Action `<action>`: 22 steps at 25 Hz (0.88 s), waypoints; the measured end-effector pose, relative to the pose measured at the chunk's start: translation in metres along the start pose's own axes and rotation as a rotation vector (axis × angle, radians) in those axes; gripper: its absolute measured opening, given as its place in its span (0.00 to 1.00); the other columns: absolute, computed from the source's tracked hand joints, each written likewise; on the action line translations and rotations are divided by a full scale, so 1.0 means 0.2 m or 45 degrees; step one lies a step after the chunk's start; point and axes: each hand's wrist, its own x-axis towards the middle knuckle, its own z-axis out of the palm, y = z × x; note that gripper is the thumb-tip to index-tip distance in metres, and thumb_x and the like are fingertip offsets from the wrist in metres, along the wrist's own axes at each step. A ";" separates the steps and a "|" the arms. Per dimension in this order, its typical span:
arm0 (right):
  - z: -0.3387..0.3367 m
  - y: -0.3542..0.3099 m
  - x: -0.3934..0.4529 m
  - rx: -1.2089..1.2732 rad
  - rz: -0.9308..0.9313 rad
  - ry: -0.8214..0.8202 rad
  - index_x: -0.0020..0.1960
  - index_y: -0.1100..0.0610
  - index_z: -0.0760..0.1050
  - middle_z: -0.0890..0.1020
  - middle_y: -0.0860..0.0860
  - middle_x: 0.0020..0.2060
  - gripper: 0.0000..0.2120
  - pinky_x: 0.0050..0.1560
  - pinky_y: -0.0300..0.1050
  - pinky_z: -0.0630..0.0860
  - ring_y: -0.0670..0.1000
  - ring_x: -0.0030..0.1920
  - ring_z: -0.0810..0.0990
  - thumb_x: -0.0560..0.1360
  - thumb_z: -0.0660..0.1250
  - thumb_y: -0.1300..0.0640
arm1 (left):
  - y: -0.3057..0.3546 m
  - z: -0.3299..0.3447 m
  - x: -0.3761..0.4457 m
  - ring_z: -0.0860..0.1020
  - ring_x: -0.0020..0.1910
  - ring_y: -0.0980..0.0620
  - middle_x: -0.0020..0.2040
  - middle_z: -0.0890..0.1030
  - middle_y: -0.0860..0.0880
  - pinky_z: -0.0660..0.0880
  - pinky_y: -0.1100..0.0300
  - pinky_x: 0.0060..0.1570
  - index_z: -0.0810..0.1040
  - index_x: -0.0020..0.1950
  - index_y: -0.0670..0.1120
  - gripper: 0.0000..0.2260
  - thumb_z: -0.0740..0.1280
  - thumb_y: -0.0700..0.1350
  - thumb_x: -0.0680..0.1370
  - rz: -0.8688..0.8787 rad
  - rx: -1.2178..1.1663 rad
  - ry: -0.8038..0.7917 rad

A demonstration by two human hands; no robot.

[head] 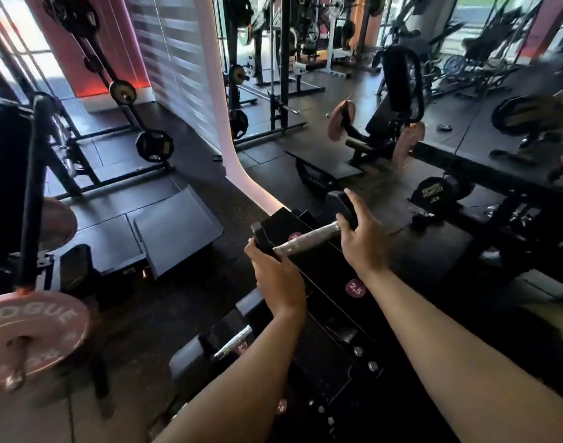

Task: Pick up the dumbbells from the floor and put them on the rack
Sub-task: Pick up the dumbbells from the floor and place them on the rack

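Observation:
I hold a small black hex dumbbell (309, 238) with a silver handle over the top end of the black dumbbell rack (334, 276). My left hand (278, 276) grips its near head and my right hand (364, 241) grips its far head. Pink round labels on the rack read 2.5 (355, 288). A second dumbbell (232, 343) with a chrome handle lies in a lower rack slot under my left forearm. A larger black hex dumbbell (433, 190) rests further right, beside the mirror.
A pink Rogue plate (33, 334) on a bar stands at the lower left. A dark sloped platform (174, 228) lies on the rubber floor to the left. A mirror wall (401, 75) behind the rack reflects benches and machines.

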 end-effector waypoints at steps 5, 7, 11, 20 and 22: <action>0.34 0.26 0.26 -0.071 -0.035 -0.186 0.74 0.56 0.70 0.77 0.54 0.69 0.24 0.66 0.42 0.71 0.53 0.67 0.76 0.79 0.67 0.59 | -0.17 0.25 0.31 0.78 0.44 0.50 0.47 0.76 0.50 0.76 0.51 0.47 0.62 0.66 0.44 0.17 0.60 0.34 0.80 -0.267 0.037 0.031; 0.42 0.35 0.32 -0.095 -0.052 -0.246 0.74 0.56 0.70 0.77 0.54 0.68 0.24 0.66 0.46 0.73 0.54 0.66 0.77 0.79 0.68 0.59 | -0.23 0.33 0.37 0.79 0.47 0.47 0.51 0.78 0.46 0.75 0.53 0.47 0.61 0.68 0.44 0.19 0.61 0.34 0.80 -0.317 0.025 0.027; 0.59 0.45 0.42 -0.087 0.002 -0.368 0.74 0.54 0.71 0.77 0.52 0.68 0.24 0.65 0.42 0.70 0.53 0.66 0.77 0.78 0.68 0.58 | -0.33 0.46 0.47 0.77 0.50 0.46 0.60 0.76 0.42 0.74 0.53 0.48 0.60 0.71 0.42 0.21 0.59 0.33 0.80 -0.428 0.010 0.071; 0.74 0.62 0.50 -0.117 0.060 -0.382 0.74 0.50 0.69 0.78 0.54 0.67 0.25 0.63 0.50 0.76 0.55 0.64 0.79 0.79 0.68 0.55 | -0.42 0.61 0.60 0.78 0.55 0.44 0.64 0.74 0.44 0.75 0.53 0.48 0.61 0.69 0.44 0.19 0.60 0.34 0.80 -0.355 0.035 0.134; 0.74 0.62 0.53 -0.205 0.010 -0.451 0.75 0.48 0.66 0.78 0.55 0.65 0.25 0.58 0.55 0.78 0.58 0.60 0.80 0.80 0.66 0.52 | -0.41 0.63 0.61 0.78 0.53 0.44 0.62 0.74 0.44 0.76 0.52 0.48 0.61 0.68 0.43 0.18 0.60 0.34 0.79 -0.357 0.017 0.173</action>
